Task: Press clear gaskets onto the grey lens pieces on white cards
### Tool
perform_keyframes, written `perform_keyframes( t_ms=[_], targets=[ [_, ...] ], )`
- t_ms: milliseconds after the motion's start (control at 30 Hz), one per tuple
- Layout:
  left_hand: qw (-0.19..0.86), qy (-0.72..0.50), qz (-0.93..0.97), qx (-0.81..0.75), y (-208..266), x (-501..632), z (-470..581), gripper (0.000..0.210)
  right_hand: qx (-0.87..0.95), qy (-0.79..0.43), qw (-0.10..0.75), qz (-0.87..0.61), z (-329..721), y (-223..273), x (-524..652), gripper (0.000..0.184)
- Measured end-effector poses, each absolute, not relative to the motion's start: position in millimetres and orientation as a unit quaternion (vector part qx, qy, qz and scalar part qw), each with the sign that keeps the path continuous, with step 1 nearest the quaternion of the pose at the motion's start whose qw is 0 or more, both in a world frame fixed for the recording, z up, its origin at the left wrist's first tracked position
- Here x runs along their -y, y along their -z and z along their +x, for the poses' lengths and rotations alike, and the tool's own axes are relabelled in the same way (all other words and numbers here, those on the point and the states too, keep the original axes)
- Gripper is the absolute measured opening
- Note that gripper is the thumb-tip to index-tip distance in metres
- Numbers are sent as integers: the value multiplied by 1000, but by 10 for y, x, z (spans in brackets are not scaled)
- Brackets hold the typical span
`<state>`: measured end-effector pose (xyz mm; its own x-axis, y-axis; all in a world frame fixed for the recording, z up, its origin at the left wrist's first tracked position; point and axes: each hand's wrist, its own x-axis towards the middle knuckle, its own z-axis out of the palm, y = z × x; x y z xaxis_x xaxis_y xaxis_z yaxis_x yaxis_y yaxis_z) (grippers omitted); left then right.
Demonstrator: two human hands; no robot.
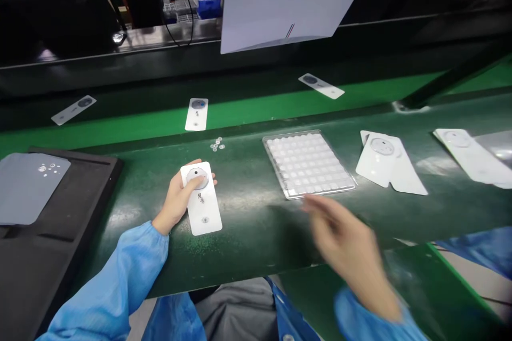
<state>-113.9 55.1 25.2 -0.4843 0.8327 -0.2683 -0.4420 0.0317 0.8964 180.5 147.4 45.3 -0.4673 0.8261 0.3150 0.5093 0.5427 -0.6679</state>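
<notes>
My left hand [178, 194] grips a white phone-shaped panel [205, 208] above the green bench, its thumb lying over the grey disc near the panel's top. Dark lettering and a small emblem show below that disc. Close to the near edge of a clear tray [294, 196] is my right hand [340, 240], smeared by motion. Whether its fingertips hold anything cannot be made out. Rows of small white round pieces [306, 165] fill the tray. Several tiny clear discs [216, 145] lie loose on the bench beyond my left hand.
White panels [382, 160] lie overlapping right of the tray, with another stack [468, 154] farther right. Single panels, one of them [197, 114] straight ahead, rest on the green strip behind. At left, a black tray [48, 245] holds a grey sheet [28, 186]. A white board [288, 0] hangs above.
</notes>
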Motion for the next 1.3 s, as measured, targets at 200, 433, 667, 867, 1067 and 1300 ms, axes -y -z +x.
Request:
perform_keyframes(
  t_ms=[200,433,667,867,1067,1300],
  targets=[
    [481,-678,167,-530,-222,-531,-1169,77,900,-223,222,-303,40,-115,-2316,18],
    [495,-681,180,-508,-180,-521,-1196,76,861,-308,205,-348,-288,-194,-2564,9],
    [466,-684,201,-525,-131,-483,-1156,89,680,-626,192,-329,-98,-331,-2387,37],
    [376,-654,268,-599,-115,-434,-1148,86,608,-714,157,-310,77,-342,-1926,37],
    [398,-649,262,-593,-138,-451,-1137,88,702,-626,170,-294,107,-321,-1794,33],
    [420,-683,213,-557,-114,-502,-1153,95,794,-468,213,-324,387,-342,-1878,25]
  ],
)
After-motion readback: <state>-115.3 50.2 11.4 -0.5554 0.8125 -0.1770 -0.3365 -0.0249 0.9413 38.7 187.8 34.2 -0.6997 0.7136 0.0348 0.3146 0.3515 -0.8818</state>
